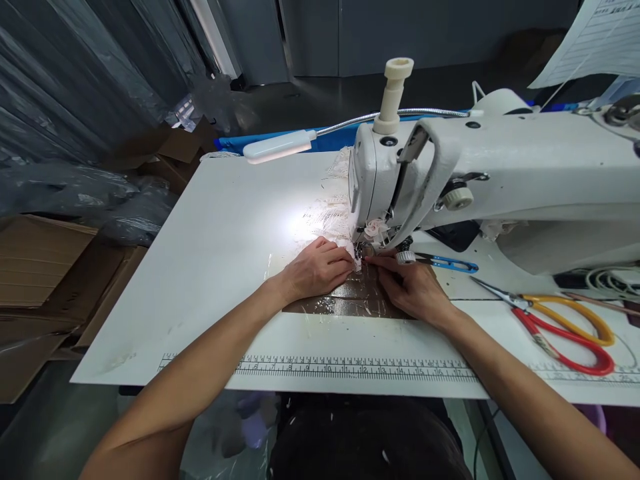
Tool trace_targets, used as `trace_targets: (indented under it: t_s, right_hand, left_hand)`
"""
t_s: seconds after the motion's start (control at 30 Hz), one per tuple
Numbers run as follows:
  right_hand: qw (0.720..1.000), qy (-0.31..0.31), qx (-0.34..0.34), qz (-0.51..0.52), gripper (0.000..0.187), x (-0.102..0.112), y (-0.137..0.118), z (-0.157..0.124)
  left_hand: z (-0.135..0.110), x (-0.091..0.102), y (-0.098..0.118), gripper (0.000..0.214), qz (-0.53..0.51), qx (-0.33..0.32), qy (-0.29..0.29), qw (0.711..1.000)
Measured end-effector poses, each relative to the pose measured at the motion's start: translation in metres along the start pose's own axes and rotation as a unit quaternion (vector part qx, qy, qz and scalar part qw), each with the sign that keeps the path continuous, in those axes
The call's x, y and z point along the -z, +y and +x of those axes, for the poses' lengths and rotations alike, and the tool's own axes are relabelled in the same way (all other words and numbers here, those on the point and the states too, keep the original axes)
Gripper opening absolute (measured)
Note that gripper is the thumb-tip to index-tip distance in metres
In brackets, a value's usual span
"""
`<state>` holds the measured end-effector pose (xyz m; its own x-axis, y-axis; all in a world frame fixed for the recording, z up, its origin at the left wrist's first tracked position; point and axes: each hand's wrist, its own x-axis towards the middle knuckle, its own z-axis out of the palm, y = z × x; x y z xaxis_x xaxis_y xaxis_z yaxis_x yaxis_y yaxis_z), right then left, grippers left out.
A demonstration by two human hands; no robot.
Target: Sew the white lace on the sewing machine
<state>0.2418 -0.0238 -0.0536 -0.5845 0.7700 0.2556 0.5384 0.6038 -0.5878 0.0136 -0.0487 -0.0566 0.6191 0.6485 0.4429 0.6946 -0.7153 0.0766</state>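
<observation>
A white sewing machine [500, 167] stands on a white table [215, 267]. Pale lace fabric [327, 217] runs under its needle and trails away behind it. My left hand [317, 270] lies on the table left of the needle, fingers together, pressing the lace's near end down. My right hand [413, 287] is just right of the needle, fingers pinched on the same piece of lace at the presser foot. Both hands rest over a dark taped patch [350, 303] on the table.
Blue thread snips [447, 265] and red-and-yellow scissors [565, 327] lie to the right. A gooseneck lamp [280, 145] lights the needle area. A ruler strip [350, 368] runs along the front edge. Cardboard boxes [45, 267] and plastic sheeting are on the left.
</observation>
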Motion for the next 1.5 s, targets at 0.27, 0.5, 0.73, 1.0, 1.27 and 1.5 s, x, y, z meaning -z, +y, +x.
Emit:
trace_targets:
  t_s: [0.27,0.5,0.73,1.0,1.27,1.5]
  right_hand:
    - [0.997,-0.022,0.044,-0.056,0.036,-0.002,0.005,-0.001]
    - [0.986,-0.020,0.127,-0.106,0.036,-0.006,0.009,-0.002]
    - [0.981,-0.039,0.123,-0.145,0.038,-0.008,0.004,-0.003]
    - [0.978,-0.043,0.115,-0.170,0.039,-0.011,-0.002,-0.002]
    - [0.971,-0.048,0.120,-0.200,0.040,-0.014,-0.010,0.000]
    - [0.982,-0.037,0.105,-0.150,0.037,-0.009,-0.005,-0.001]
  left_hand:
    - [0.001,0.001,0.000,0.018,0.012,-0.008,-0.008,1.000]
    - [0.002,0.005,0.000,0.022,0.019,-0.015,-0.019,1.000]
    - [0.003,0.013,0.006,0.022,0.025,-0.025,-0.037,0.999]
    - [0.003,0.013,0.005,0.024,0.038,-0.019,-0.058,0.997]
    - [0.004,0.016,0.002,0.024,0.049,-0.007,-0.079,0.996]
    - [0.005,0.016,0.001,0.031,0.067,0.002,-0.100,0.993]
